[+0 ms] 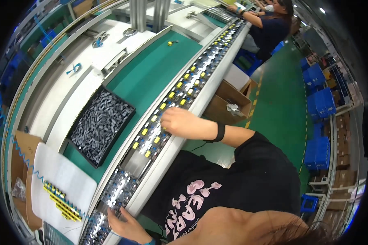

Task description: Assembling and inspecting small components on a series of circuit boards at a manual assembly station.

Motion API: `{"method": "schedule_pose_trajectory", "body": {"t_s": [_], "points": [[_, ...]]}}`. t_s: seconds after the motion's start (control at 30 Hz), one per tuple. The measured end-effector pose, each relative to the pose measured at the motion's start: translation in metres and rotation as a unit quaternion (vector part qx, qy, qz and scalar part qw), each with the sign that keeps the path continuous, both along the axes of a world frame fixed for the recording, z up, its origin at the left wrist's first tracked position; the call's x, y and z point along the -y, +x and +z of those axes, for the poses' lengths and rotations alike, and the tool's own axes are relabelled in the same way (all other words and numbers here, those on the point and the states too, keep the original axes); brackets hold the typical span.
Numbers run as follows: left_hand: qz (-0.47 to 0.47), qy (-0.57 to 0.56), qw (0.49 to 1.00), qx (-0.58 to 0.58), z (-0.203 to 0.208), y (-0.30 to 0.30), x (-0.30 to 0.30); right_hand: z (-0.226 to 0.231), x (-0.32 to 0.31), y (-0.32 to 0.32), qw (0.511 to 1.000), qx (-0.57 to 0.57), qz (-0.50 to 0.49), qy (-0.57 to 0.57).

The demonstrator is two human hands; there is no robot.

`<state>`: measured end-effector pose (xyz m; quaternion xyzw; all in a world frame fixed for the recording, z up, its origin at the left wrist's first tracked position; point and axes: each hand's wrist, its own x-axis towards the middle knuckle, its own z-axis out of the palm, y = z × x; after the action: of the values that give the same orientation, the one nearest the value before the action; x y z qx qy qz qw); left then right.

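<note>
My right hand (180, 122), with a black band at its wrist, is over a row of circuit boards (155, 130) on the conveyor line. Its fingers are curled down and pressed together, and what they hold, if anything, is hidden beneath them. Small yellow block-shaped parts (144, 132) stand on the boards around it. Lower on the line, my left hand (129, 228) rests at the near edge of other boards (117, 190) that show no yellow parts. Its fingers are apart, with nothing seen between them.
Beyond the line, a black tray (131, 116) of small dark grey parts sits on a green mat (151, 61). Yellow strips (63, 204) lie on a white board at lower left. A co-worker (270, 28) sits farther up the line. A cardboard box (231, 102) stands beside it.
</note>
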<state>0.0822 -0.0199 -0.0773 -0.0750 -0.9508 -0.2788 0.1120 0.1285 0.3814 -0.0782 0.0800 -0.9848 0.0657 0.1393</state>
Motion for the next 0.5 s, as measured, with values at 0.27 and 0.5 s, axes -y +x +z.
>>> {"method": "schedule_pose_trajectory", "body": {"t_s": [0.27,0.5], "points": [[-0.113,-0.060,0.991,-0.025,0.002,-0.008,-0.017,0.023,-0.013,0.020,0.998,0.030,-0.048,0.024],[-0.140,-0.063,0.988,-0.002,0.011,-0.001,-0.035,0.087,0.039,-0.033,0.995,0.060,0.080,-0.027]]}}
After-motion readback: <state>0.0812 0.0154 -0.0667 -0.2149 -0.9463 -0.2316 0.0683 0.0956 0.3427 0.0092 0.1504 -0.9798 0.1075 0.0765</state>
